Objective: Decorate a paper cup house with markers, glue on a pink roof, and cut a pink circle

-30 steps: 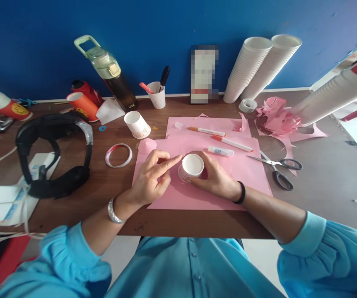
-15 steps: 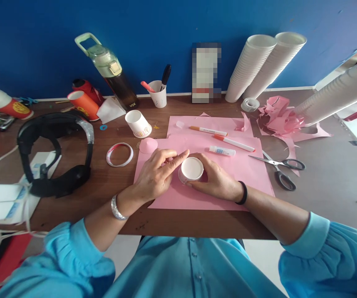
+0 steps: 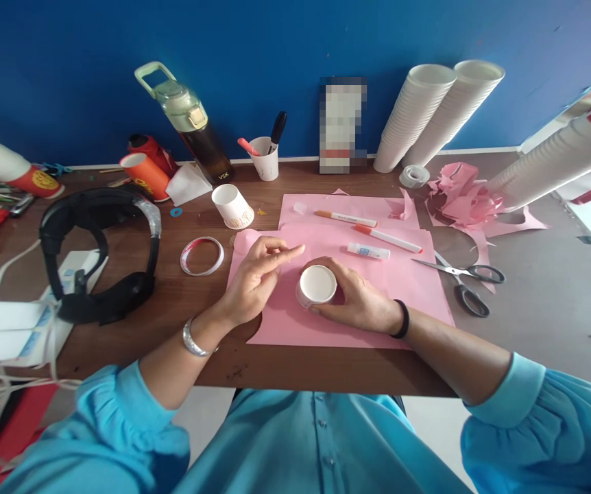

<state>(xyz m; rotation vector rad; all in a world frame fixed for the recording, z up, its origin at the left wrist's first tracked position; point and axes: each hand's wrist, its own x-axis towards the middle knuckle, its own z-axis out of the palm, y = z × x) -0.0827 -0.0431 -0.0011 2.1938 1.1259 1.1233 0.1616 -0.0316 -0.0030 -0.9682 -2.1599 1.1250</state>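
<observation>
My right hand [image 3: 354, 293] is wrapped round a white paper cup [image 3: 318, 284], which stands upside down on the pink paper [image 3: 321, 329]. Left of the cup, apart from it, my left hand [image 3: 259, 278] hovers with its index finger stretched out and nothing held. Partly behind that hand lies a small pink paper cone [image 3: 247, 241]. A glue stick [image 3: 368, 251], a red-capped marker [image 3: 388, 238] and an orange-capped marker [image 3: 345, 218] rest on the pink paper beyond the cup.
Black-handled scissors [image 3: 464, 274] lie at the right, near torn pink scraps [image 3: 463, 195]. A tape ring [image 3: 201, 256] and another paper cup [image 3: 232, 206] are at the left, beside a black headset [image 3: 100, 257]. Tall cup stacks [image 3: 419, 113] and a bottle [image 3: 193, 130] stand along the wall.
My left hand has drawn back to the left, its index finger now away from the cup. My right hand still holds the cup in the same place.
</observation>
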